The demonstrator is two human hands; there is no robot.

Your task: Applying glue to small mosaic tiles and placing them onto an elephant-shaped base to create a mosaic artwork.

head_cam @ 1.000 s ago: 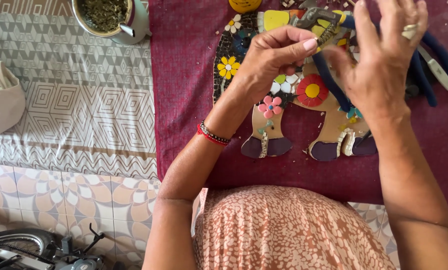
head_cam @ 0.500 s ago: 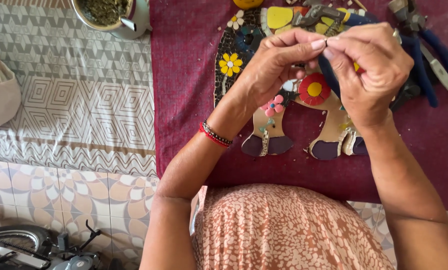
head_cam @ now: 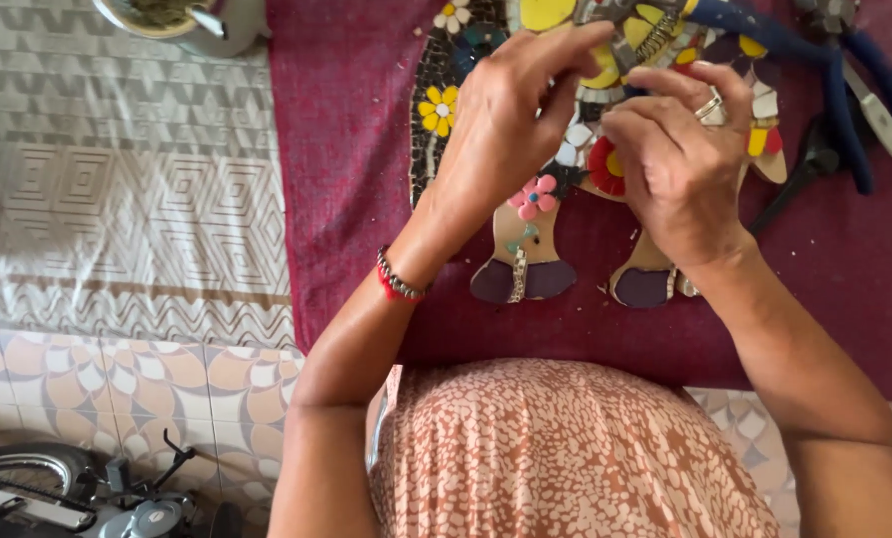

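A flat animal-shaped mosaic (head_cam: 526, 269) with yellow, pink and red flower tiles lies on a maroon cloth (head_cam: 346, 149). My left hand (head_cam: 506, 130), with a beaded bracelet (head_cam: 398, 284) on its wrist, hovers over the mosaic's middle with the fingers stretched toward its top. My right hand (head_cam: 680, 169), which wears a ring (head_cam: 710, 105), is curled beside it, and the fingertips of both hands almost meet. Anything held between the fingers is hidden. Blue-handled pliers (head_cam: 845, 90) rest just beyond my right hand.
A bowl (head_cam: 167, 15) of dark bits stands at the top left on a grey patterned mat (head_cam: 117, 199). A black tool (head_cam: 815, 159) lies at the right on the cloth. Patterned floor tiles (head_cam: 117, 389) and a black metal object (head_cam: 67, 498) are at the lower left.
My right hand has come down and in from the pliers to meet my left hand over the mosaic. The view has drawn closer to the work.
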